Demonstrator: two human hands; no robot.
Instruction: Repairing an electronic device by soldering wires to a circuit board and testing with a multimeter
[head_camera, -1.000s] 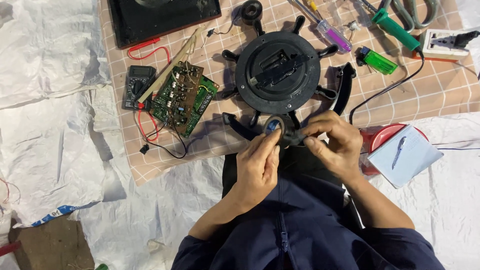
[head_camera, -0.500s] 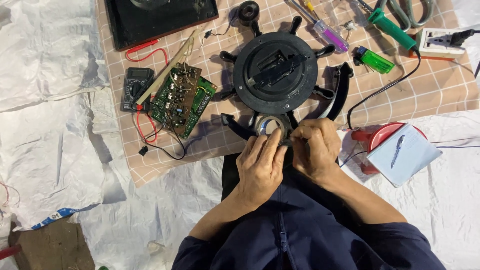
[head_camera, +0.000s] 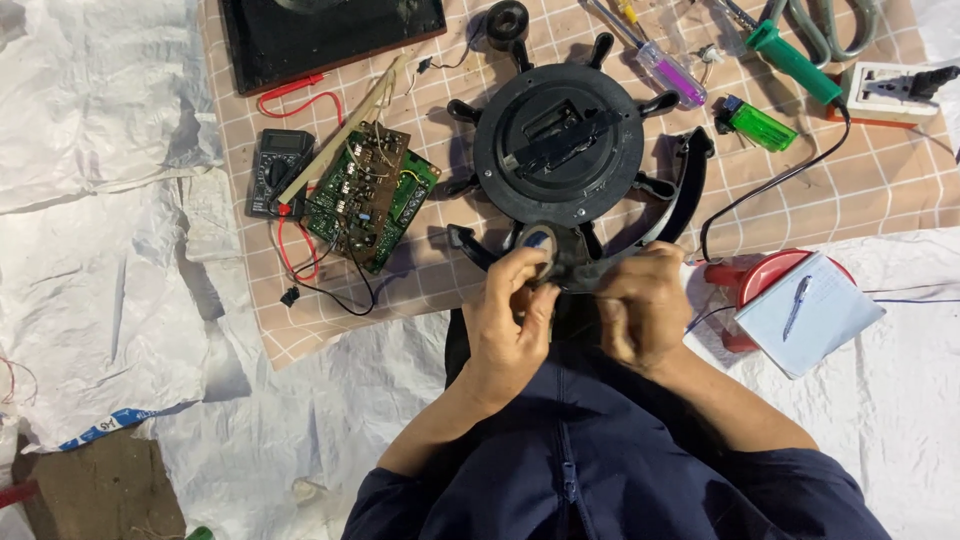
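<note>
Left hand (head_camera: 512, 312): palm down, fingers curled and pinched on a small round part (head_camera: 537, 243) with a blue centre, held at the near edge of the round black device (head_camera: 558, 145). Right hand (head_camera: 640, 305): knuckles up, fingers clenched around a dark piece beside that part; what exactly it grips is hidden.

Round black device: spoked rim, lying on the checked cloth (head_camera: 880, 180) on the floor, just beyond both hands.

Left of it: green circuit board (head_camera: 370, 195), black multimeter (head_camera: 279, 172) with red leads.

Far edge: screwdriver (head_camera: 668, 70), green lighter (head_camera: 758, 124), green-handled soldering iron (head_camera: 795, 62).

Right: red bowl (head_camera: 765, 280), holding a notepad (head_camera: 808, 315) with a pen (head_camera: 796, 307) on top.
</note>
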